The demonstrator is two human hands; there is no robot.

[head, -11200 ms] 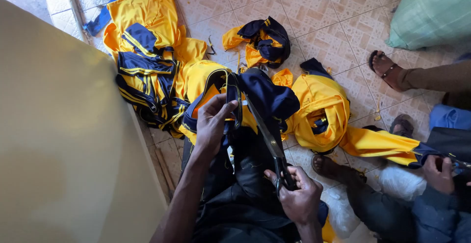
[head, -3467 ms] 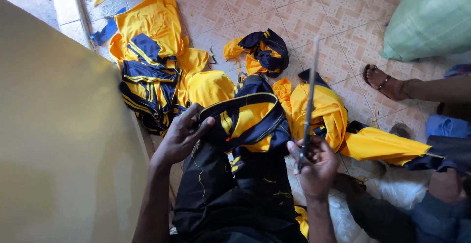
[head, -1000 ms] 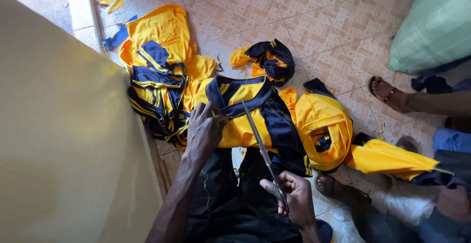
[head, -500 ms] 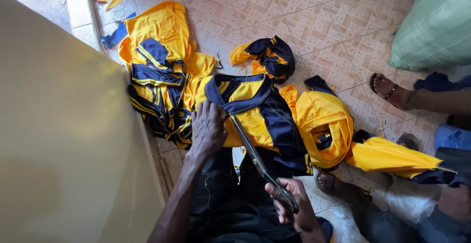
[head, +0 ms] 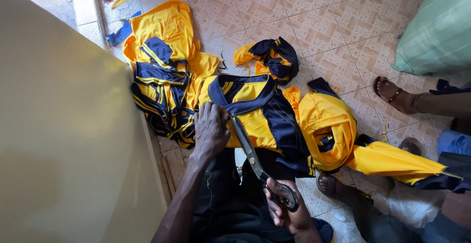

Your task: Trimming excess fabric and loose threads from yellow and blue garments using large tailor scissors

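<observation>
A yellow and navy jersey [head: 255,110] lies spread over my lap, collar away from me. My left hand [head: 210,130] presses flat on its left side near the collar. My right hand [head: 287,211] grips the black handles of long scissors [head: 250,152], whose blades point up and left and reach the jersey just beside my left fingers. Whether the blades are cutting the cloth I cannot tell.
A pile of similar yellow and navy garments [head: 162,81] lies on the tiled floor [head: 304,17] to the left, more bundles [head: 326,130] to the right. A yellow board [head: 64,140] fills the left. Another person's sandalled foot [head: 392,93] and a green sack [head: 436,27] sit at right.
The jersey has been laid flat on my lap with my left hand pressing it. The scissors swung down from upright and now point at the cloth near my left hand.
</observation>
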